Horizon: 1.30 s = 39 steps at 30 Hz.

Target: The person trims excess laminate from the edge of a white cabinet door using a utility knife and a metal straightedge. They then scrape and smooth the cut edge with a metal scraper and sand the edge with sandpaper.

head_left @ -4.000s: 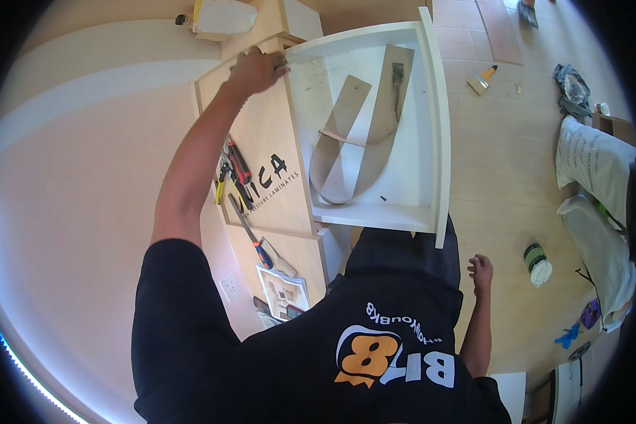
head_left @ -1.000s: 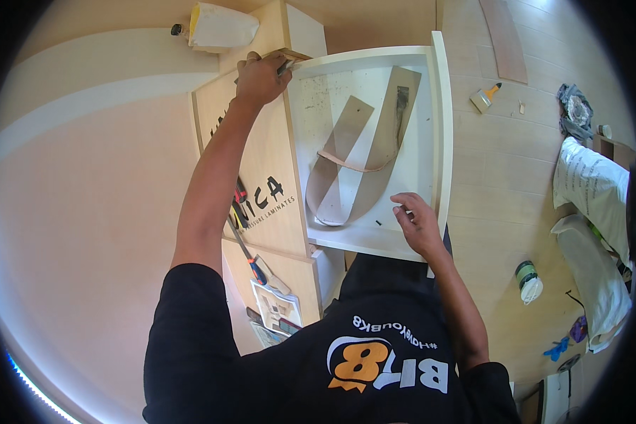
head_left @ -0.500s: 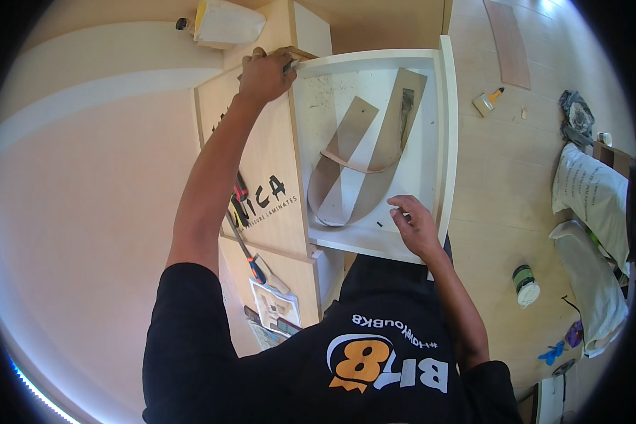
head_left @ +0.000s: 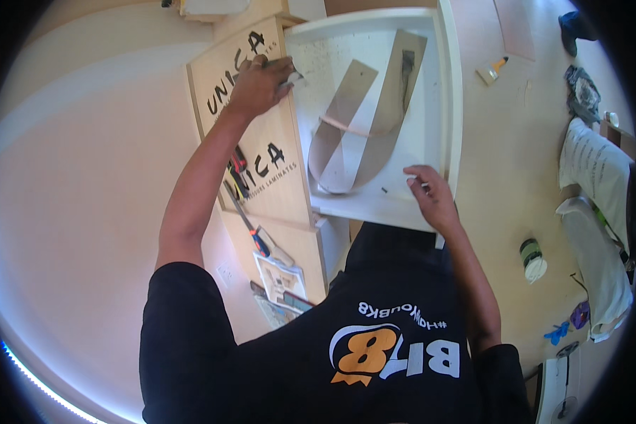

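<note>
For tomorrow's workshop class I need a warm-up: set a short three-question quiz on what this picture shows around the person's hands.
1. True or false: the left hand rests on the far left wall of the white drawer box.
2. Where is the right hand? A) on the box's near edge B) on the green-capped bottle C) on the screwdrivers
3. Fill in: inside the box lies a bent grey ____.

Key: 1 true; 2 A; 3 strip.
</note>
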{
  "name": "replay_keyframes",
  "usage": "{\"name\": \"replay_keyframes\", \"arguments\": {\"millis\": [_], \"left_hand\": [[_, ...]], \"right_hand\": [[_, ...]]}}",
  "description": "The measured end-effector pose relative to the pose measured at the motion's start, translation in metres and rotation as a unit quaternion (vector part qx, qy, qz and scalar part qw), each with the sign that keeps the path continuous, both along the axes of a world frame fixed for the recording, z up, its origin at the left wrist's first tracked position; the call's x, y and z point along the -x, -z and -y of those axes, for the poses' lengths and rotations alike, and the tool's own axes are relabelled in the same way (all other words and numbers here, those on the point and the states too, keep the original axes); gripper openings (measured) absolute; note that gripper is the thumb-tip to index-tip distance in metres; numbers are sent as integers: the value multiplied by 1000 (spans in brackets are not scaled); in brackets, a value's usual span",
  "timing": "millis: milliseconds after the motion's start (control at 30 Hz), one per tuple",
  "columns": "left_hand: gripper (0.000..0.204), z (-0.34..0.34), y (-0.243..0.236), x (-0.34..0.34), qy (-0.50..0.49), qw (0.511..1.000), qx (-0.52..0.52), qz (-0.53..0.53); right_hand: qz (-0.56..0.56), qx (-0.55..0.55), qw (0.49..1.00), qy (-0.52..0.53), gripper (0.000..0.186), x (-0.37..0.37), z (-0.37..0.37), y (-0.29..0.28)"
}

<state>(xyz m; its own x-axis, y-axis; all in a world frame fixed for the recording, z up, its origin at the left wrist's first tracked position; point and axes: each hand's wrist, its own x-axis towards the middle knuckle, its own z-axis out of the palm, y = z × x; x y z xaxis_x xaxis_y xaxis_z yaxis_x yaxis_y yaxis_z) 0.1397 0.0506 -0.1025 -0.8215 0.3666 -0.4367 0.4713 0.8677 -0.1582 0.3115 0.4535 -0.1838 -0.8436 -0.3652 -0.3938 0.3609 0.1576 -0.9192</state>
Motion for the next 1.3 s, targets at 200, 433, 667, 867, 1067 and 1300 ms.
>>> {"name": "replay_keyframes", "arguments": {"millis": [200, 433, 667, 867, 1067, 1300], "left_hand": [[56, 10, 0, -36, 6, 996, 33, 79], [62, -11, -14, -86, 19, 987, 105, 121], [56, -14, -5, -58, 55, 992, 105, 37], [59, -27, -17, -148, 51, 980, 136, 135], [54, -15, 7, -88, 50, 993, 93, 49], [49, -8, -14, -162, 96, 992, 40, 67]], "right_hand": [[14, 17, 1000, 8, 21, -12, 1, -12], [27, 29, 999, -1, 23, -20, 3, -18], [86, 42, 995, -30, 23, -32, 2, -19], [60, 35, 997, -21, 23, -38, -12, -19], [99, 26, 993, -54, 23, -49, -11, -16], [91, 26, 994, -46, 24, -56, -13, -11]]}}
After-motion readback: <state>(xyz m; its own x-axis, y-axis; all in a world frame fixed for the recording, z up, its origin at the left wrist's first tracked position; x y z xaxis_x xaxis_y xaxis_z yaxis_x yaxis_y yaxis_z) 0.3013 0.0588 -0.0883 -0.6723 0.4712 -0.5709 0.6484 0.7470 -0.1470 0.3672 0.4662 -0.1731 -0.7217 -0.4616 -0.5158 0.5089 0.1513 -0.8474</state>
